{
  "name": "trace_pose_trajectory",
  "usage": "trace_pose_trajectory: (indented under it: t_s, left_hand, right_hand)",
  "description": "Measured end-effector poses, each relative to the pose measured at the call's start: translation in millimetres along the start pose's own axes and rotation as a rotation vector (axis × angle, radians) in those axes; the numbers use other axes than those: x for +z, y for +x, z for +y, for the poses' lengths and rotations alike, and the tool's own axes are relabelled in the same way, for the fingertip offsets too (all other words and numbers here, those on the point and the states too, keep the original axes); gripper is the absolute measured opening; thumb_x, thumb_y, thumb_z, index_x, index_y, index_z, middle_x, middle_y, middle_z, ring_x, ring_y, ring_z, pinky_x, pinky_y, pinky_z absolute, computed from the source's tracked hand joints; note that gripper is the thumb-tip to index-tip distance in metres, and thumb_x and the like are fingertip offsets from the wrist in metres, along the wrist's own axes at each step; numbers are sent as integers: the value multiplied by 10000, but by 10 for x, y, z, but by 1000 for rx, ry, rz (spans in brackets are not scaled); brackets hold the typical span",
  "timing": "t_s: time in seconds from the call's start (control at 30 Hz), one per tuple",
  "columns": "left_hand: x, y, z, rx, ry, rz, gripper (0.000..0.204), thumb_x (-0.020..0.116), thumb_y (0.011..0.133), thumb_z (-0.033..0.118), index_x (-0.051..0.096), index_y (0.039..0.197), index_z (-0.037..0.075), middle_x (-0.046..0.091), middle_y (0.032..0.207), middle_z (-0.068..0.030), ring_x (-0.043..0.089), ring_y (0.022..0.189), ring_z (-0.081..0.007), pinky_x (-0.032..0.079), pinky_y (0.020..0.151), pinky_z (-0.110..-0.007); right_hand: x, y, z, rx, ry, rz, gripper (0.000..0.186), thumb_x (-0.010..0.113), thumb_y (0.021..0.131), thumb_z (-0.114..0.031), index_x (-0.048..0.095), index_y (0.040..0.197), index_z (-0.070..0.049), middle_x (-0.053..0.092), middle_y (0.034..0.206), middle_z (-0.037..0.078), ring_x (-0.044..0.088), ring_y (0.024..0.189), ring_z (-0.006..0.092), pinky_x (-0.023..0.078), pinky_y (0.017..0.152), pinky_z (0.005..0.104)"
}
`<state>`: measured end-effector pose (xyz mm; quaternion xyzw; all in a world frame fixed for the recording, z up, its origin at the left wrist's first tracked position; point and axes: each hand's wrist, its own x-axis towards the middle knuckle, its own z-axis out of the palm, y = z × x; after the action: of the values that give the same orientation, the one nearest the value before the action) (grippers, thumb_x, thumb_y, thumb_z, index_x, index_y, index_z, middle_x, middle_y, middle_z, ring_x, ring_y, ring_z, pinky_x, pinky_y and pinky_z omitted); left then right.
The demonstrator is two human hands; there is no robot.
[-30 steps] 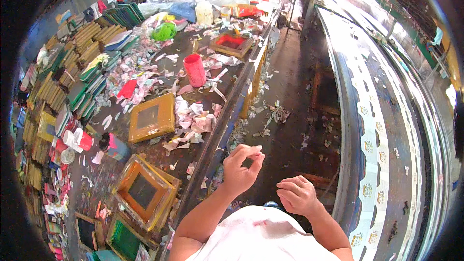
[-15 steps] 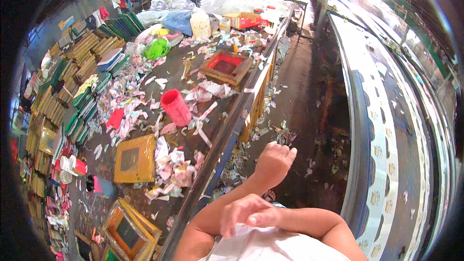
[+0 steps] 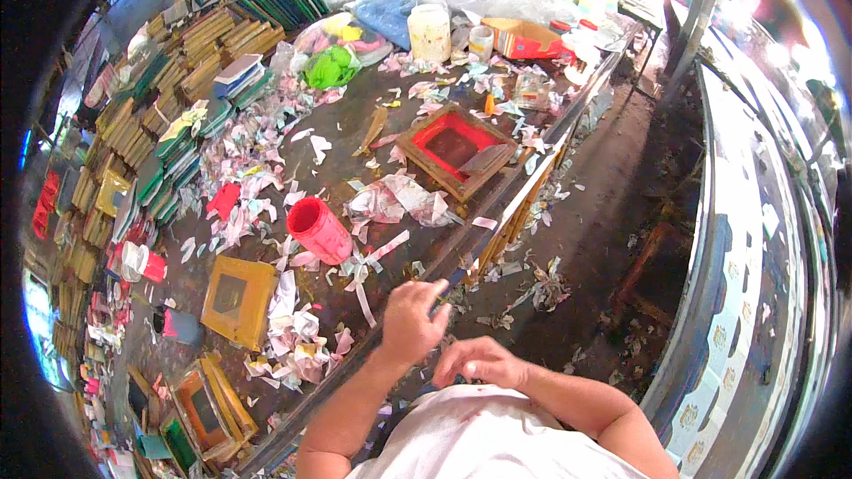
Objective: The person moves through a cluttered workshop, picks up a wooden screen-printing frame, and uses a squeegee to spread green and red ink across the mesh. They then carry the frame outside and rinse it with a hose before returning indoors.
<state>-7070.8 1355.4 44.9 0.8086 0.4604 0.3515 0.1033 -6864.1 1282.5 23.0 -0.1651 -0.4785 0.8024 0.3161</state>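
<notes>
My left hand (image 3: 413,321) is raised over the near edge of the table (image 3: 373,111), its fingers loosely bent and the thumb apart. Nothing shows in it. In front of my white shirt (image 3: 479,435), my right hand (image 3: 484,362) hangs with loosely curved, parted fingers and holds nothing I can see. The two hands are close together but apart. Nearest to the left hand on the table are a pink-red plastic tub (image 3: 319,231), a heap of crumpled paper scraps (image 3: 297,337) and a long pale strip (image 3: 364,302).
A wooden frame with red ink (image 3: 455,149) and a yellow frame (image 3: 238,302) lie on the table. Stacked frames (image 3: 133,133) line its far left side. Scraps (image 3: 537,288) litter the aisle floor (image 3: 621,168). On the right runs a long table with printed fabric (image 3: 723,337).
My view has swung left towards the littered table. My left hand has drawn back from over the aisle to the table edge. The forearms, crossed before, are now side by side.
</notes>
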Motion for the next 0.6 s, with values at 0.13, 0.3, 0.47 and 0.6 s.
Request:
trace_pose_trajectory:
  t_s: [0.13, 0.3, 0.47, 0.6]
  left_hand:
    - [124, 376, -458, -195, -213, 127, 489, 839, 890, 72, 724, 1364, 28, 766, 1224, -177, 734, 1101, -383, 587, 993, -469]
    - [670, 1172, -787, -299, -488, 329, 616, 791, 923, -13, 602, 1509, -5, 685, 1409, -214, 729, 1245, -346, 593, 1087, -447]
    - [1225, 1748, -923, -442, -627, 356, 725, 750, 939, -47, 486, 1613, -5, 541, 1586, -238, 595, 1458, -363, 542, 1184, -478]
    - [1590, 2181, -1167, -507, -517, 415, 801, 775, 909, -36, 446, 1638, -2, 464, 1658, -259, 479, 1553, -396, 449, 1259, -510]
  right_hand:
    - [-708, 104, -192, 32, -140, 338, 271, 756, 1099, -237, 773, 1206, 11, 816, 1103, 112, 767, 1023, 202, 621, 934, 365]
    - [-1262, 200, -385, 0, -280, 785, 204, 717, 1109, -129, 769, 1232, 26, 826, 1029, 109, 776, 951, 170, 624, 900, 327]
    - [-1623, 212, -638, -33, -676, 896, 94, 796, 1020, -79, 798, 1068, 2, 819, 953, 79, 770, 875, 137, 606, 770, 299]
    - [-2021, 214, -925, -77, -915, 863, 83, 861, 931, -54, 782, 936, -29, 797, 893, 87, 754, 794, 155, 589, 715, 321]
